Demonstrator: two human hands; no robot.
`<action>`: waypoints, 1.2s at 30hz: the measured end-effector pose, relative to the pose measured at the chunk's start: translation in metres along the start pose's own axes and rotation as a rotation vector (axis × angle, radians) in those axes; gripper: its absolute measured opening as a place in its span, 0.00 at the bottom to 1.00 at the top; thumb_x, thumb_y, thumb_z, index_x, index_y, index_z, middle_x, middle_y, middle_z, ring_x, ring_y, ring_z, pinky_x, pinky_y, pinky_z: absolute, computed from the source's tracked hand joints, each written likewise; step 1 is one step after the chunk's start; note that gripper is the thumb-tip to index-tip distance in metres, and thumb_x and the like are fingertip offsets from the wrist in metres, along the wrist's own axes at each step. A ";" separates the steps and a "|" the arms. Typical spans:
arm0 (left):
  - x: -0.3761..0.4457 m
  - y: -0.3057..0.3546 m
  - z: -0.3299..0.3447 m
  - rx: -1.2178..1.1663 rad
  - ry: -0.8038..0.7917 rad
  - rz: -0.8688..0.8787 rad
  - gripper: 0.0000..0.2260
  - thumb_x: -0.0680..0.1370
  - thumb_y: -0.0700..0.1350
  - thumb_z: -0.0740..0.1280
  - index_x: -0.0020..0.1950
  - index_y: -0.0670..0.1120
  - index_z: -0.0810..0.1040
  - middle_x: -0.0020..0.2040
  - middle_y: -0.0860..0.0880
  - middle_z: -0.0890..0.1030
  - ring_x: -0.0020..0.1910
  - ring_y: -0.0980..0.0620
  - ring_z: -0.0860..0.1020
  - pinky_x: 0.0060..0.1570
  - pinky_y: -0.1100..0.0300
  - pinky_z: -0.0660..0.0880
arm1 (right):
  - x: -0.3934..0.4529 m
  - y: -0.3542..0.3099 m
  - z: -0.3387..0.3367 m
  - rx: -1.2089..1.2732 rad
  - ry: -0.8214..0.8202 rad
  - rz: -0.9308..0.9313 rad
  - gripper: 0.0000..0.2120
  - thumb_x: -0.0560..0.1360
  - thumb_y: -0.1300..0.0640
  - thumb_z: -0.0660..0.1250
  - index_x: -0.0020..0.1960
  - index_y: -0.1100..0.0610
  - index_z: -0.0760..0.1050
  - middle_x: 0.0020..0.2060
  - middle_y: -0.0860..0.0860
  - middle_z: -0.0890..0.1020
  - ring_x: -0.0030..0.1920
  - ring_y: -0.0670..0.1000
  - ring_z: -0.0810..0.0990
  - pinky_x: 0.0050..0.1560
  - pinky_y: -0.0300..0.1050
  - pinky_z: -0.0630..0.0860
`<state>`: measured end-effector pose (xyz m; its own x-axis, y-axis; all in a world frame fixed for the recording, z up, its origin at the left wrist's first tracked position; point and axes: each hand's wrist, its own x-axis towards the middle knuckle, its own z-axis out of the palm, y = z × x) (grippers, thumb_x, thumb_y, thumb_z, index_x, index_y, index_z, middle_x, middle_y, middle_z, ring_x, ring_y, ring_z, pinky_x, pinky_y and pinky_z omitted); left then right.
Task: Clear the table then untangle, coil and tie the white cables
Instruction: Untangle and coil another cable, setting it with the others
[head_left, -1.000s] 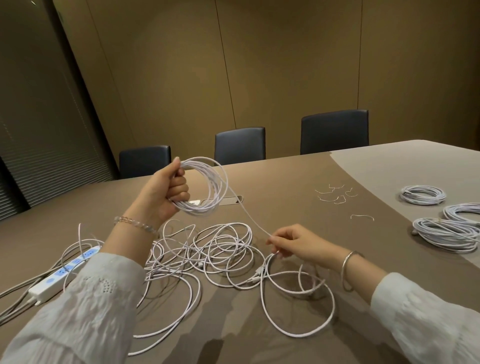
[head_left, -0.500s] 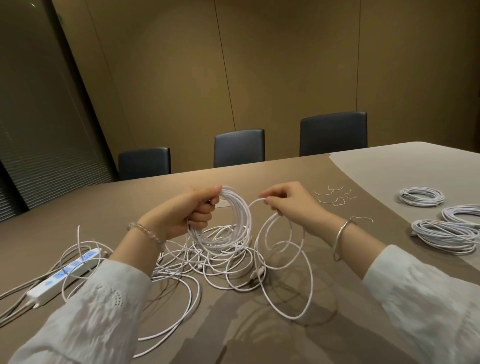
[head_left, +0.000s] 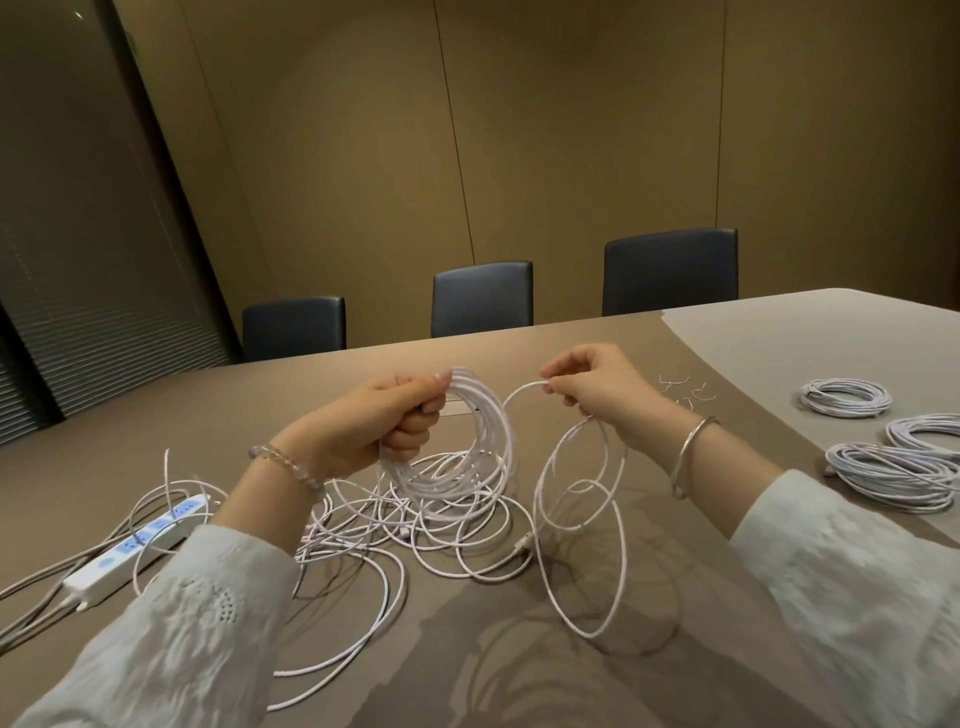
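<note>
You will find no readable text, label, brand, number or sign anywhere in this view. The power strip (head_left: 136, 552) at the left of the desk (head_left: 597, 675) shows only blue socket faces — no lettering can be made out on its white housing. The white cables (head_left: 447, 499) carry no print that you can read, and neither do the coiled bundles (head_left: 883, 467) at the right. The chairs (head_left: 670, 270) and the wall panels (head_left: 571, 130) bear no sign or marking — none legible at this resolution.
</note>
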<state>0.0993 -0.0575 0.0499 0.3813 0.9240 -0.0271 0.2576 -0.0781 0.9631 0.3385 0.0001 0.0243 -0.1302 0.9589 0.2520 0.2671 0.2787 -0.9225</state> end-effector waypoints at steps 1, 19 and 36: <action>-0.004 0.000 -0.003 0.014 -0.073 -0.024 0.18 0.79 0.57 0.62 0.33 0.49 0.70 0.28 0.52 0.61 0.25 0.56 0.58 0.25 0.65 0.58 | 0.001 0.003 -0.002 0.014 0.039 0.014 0.04 0.75 0.67 0.67 0.49 0.61 0.80 0.48 0.62 0.83 0.35 0.48 0.74 0.32 0.37 0.69; 0.009 0.003 0.047 0.657 0.232 0.179 0.24 0.78 0.60 0.58 0.53 0.40 0.81 0.46 0.44 0.81 0.45 0.51 0.80 0.50 0.54 0.78 | -0.013 -0.008 0.005 0.249 -0.372 -0.110 0.06 0.75 0.64 0.69 0.52 0.60 0.80 0.39 0.53 0.83 0.39 0.50 0.80 0.40 0.42 0.76; 0.023 -0.013 0.036 0.236 0.300 0.011 0.19 0.80 0.57 0.61 0.54 0.41 0.75 0.30 0.50 0.68 0.25 0.57 0.65 0.24 0.64 0.67 | -0.015 0.015 0.020 -0.139 -0.414 -0.242 0.10 0.71 0.61 0.74 0.52 0.55 0.78 0.42 0.52 0.83 0.42 0.51 0.82 0.48 0.46 0.80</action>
<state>0.1366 -0.0490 0.0273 0.1177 0.9884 0.0964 0.4656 -0.1407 0.8737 0.3253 -0.0112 0.0005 -0.5645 0.7726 0.2905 0.3038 0.5217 -0.7972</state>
